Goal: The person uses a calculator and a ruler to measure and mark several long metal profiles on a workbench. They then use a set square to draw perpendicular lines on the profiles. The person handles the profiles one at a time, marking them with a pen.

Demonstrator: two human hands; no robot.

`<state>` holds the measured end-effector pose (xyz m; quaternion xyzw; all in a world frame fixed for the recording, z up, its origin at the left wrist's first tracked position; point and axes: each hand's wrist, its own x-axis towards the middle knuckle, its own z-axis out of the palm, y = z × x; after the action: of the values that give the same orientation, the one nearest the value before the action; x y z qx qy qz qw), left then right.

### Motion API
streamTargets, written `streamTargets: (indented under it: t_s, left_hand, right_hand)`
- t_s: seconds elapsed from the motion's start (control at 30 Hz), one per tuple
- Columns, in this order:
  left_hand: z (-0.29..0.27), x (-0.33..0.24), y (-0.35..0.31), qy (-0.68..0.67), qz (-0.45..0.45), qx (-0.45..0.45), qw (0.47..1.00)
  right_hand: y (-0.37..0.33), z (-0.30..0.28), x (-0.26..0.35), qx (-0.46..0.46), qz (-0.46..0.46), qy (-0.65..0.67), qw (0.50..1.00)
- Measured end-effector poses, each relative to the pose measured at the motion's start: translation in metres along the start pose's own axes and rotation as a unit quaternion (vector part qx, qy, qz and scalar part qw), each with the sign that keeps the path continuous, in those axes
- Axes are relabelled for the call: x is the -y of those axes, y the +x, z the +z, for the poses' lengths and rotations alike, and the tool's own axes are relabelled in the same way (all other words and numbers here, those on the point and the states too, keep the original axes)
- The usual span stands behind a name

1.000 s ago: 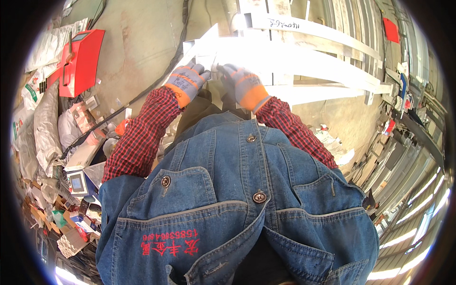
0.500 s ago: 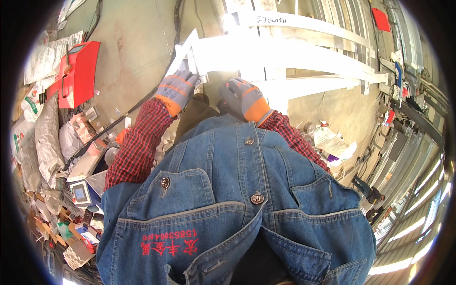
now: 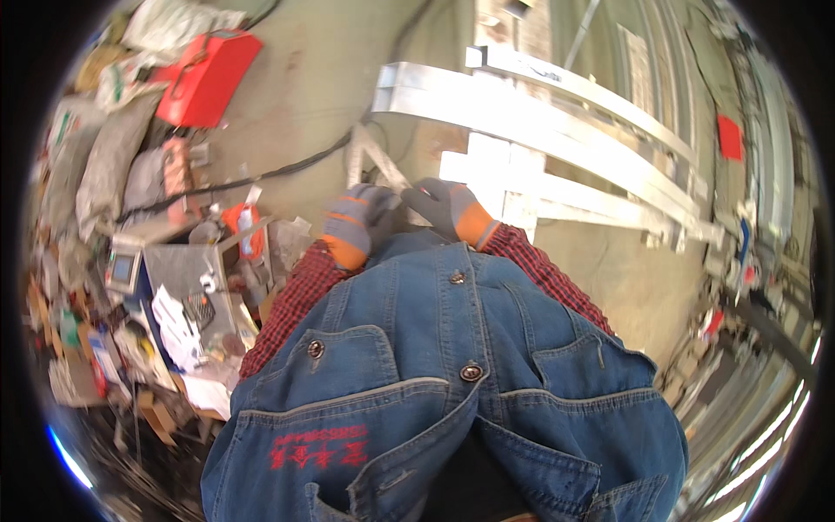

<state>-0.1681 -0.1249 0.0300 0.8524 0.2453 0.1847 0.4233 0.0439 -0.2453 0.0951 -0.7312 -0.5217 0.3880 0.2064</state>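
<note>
Both my hands wear grey and orange work gloves and are close together in front of my denim vest. A pale V-shaped metal strip (image 3: 380,156) stands up between them, its point away from me. Its left leg runs down into my left hand (image 3: 355,224), whose fingers are curled round it. The other leg meets the fingertips of my right hand (image 3: 452,211), which are bent in against it. The strip's lower ends are hidden by the gloves. Just beyond the right hand lie long shiny metal bars (image 3: 539,122), partly washed out by glare.
At the far left a red box (image 3: 209,78) stands beside filled sacks (image 3: 117,165). A black cable (image 3: 287,165) crosses the floor. Cluttered parts and a grey box with a small screen (image 3: 122,268) lie to the left. More long profiles (image 3: 770,165) line the right side.
My left hand has drawn back from the bars toward my body with the V-shaped strip. The right hand has come beside it and taken hold of the strip. The view has shifted left.
</note>
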Motion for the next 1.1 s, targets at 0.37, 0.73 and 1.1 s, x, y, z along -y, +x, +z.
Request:
streamTargets:
  t_s: [0.37, 0.73, 1.1]
  left_hand:
    - [-0.005, -0.053, -0.094, 0.064, -0.193, 0.001, 0.979]
    - [-0.035, -0.02, -0.199, 0.098, -0.288, -0.097, 0.947]
    - [-0.201, 0.226, -0.293, -0.126, -0.427, -0.513, 0.734]
  right_hand:
    - [-0.015, 0.03, 0.039, 0.171, 0.053, 0.135, 0.974]
    - [0.027, 0.118, 0.073, 0.211, 0.045, 0.12, 0.969]
    - [0.126, 0.216, 0.139, 0.169, 0.031, 0.093, 0.981]
